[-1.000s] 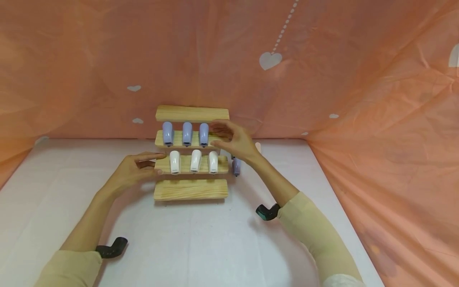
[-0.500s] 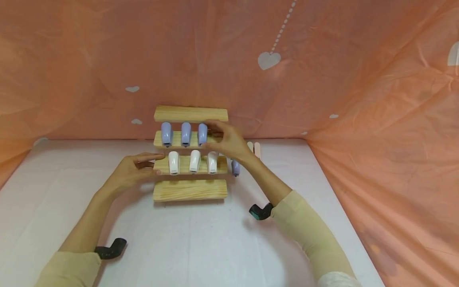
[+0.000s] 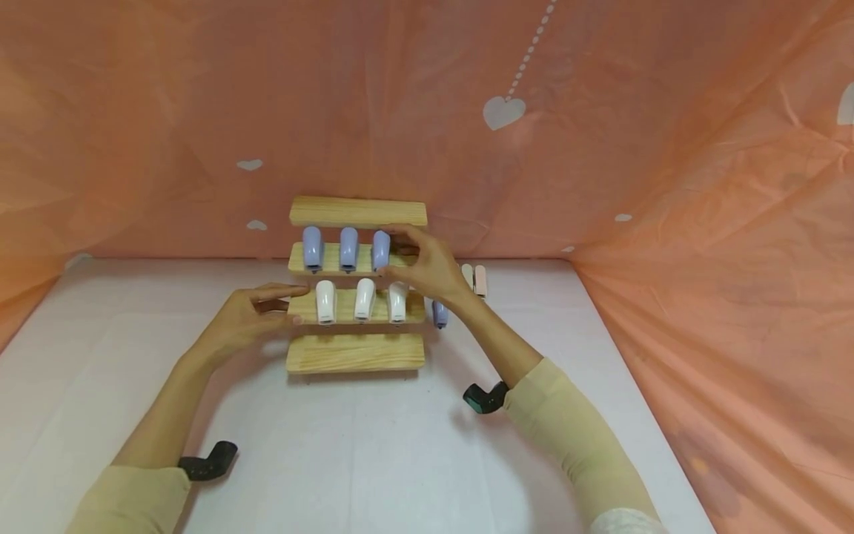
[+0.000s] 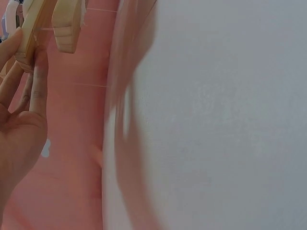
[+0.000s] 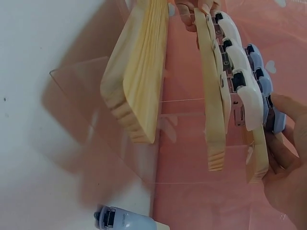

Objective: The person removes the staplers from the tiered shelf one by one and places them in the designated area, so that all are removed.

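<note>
A tiered display rack of wooden shelves on clear panels stands at the back. My left hand (image 3: 243, 322) grips the left end of the shelf (image 3: 347, 314) that bears three white staplers, the middle one (image 3: 364, 299) among them. On the shelf above stand three purple staplers. My right hand (image 3: 434, 267) pinches the rightmost purple stapler (image 3: 381, 250), its thumb (image 5: 285, 108) on the near side. That stapler leans slightly and still sits at the shelf. In the left wrist view, my left hand (image 4: 24, 129) holds the wooden shelf end (image 4: 31, 33) between thumb and fingers.
Another purple stapler (image 3: 440, 314) lies on the white table right of the rack, partly behind my right arm. Pale staplers (image 3: 480, 280) lie farther back. The top shelf (image 3: 357, 211) and bottom shelf (image 3: 355, 353) are bare wood. An orange-pink cloth (image 3: 634, 111) hangs behind.
My right hand has moved left from beside the rightmost purple stapler and taken hold of it. The stapler has tilted a little. My left hand stays on the shelf end.
</note>
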Tool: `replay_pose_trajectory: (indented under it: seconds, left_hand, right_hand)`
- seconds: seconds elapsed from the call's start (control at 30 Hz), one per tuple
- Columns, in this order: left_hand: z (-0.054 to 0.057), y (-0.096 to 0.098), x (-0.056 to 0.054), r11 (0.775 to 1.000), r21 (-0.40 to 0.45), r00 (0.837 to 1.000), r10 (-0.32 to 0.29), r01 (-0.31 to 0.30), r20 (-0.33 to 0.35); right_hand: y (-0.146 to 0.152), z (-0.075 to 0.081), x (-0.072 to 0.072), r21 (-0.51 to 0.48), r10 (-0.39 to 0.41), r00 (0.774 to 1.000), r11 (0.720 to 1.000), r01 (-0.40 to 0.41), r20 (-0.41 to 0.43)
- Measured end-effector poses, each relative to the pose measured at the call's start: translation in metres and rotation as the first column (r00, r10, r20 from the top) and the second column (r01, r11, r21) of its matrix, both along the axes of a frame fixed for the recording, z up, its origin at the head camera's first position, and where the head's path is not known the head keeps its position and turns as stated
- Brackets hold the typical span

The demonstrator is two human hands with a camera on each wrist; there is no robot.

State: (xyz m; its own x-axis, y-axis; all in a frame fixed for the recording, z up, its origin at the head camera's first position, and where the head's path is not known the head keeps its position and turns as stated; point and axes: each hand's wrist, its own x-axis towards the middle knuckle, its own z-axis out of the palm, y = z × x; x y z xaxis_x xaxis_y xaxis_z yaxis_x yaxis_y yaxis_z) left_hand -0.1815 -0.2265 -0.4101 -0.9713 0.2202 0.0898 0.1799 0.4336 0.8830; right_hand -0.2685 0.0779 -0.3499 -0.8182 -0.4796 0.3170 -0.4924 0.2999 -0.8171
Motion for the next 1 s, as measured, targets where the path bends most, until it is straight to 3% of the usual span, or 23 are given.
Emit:
replay_pose_trajectory:
  seconds: [0.37, 0.63, 1.0]
  left_hand:
    - [0.001, 0.001, -0.001, 1.000, 0.019, 1.000, -0.003, 0.003, 0.011]
    - [0.001, 0.002, -0.002, 1.000, 0.012, 1.000, -0.006, 0.005, 0.015]
    - [0.001, 0.002, 0.000, 0.999, 0.036, 1.000, -0.006, 0.005, 0.027]
  right_hand:
    - [0.017, -0.002, -0.001, -0.087, 0.060, 0.998, 0.995, -0.058, 0.018]
    - [0.037, -0.005, -0.003, -0.081, 0.030, 0.999, 0.996, -0.031, -0.012]
    - [0.062, -0.009, 0.000, -0.075, 0.024, 1.000, 0.997, -0.023, 0.015]
